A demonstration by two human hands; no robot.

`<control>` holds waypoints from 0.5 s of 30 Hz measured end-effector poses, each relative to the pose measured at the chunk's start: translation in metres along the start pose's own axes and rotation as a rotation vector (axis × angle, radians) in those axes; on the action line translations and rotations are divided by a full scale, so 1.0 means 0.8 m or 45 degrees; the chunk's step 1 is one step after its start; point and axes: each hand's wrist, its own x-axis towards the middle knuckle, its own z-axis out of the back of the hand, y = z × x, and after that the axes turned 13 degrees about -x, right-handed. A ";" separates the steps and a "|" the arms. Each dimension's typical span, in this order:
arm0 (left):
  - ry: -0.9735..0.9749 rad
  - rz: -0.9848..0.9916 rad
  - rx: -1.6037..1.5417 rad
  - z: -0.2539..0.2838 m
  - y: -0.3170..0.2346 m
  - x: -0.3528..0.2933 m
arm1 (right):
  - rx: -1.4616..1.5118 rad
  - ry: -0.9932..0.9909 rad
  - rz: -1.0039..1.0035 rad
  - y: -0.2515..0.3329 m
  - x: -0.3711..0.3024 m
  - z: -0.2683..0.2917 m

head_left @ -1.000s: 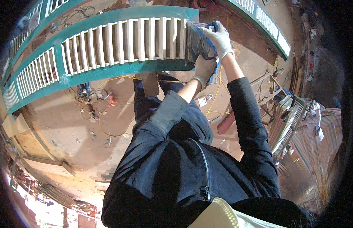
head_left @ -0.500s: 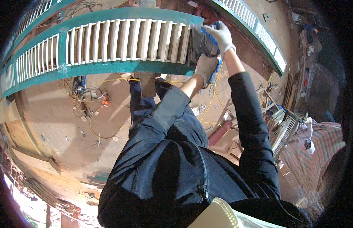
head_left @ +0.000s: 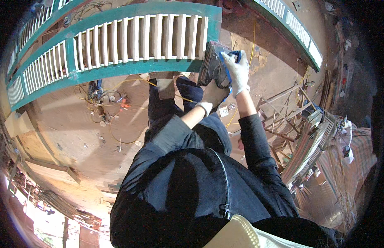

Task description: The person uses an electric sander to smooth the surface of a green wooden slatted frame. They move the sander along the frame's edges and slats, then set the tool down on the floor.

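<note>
Both gloved hands grip a dark power tool [head_left: 212,66] at the right end of the green slatted frame [head_left: 130,41]: the right hand [head_left: 237,72] clasped over its top, the left hand [head_left: 212,95] closed underneath.

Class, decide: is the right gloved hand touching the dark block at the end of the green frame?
Touching. The head view shows the right hand laid over the dark block.

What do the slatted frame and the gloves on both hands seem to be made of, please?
Slatted frame: apparently wood, teal-painted rails around bare pale slats showing a matte, unpainted surface. Gloves on the left hand and right hand: likely knitted fabric, off-white and soft-looking, with ribbed cuffs.
</note>
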 end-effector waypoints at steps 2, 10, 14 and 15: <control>-0.012 -0.040 0.089 0.002 0.000 0.003 | 0.018 -0.027 0.006 0.003 -0.002 0.000; -0.044 -0.077 -0.139 -0.036 -0.082 0.095 | 0.087 -0.077 0.164 0.021 0.141 0.011; -0.040 -0.233 -0.226 -0.032 -0.119 0.127 | 0.120 -0.047 0.285 0.059 0.186 0.013; -0.144 -0.295 -0.193 -0.036 -0.105 0.135 | 0.086 -0.015 0.314 0.065 0.187 0.010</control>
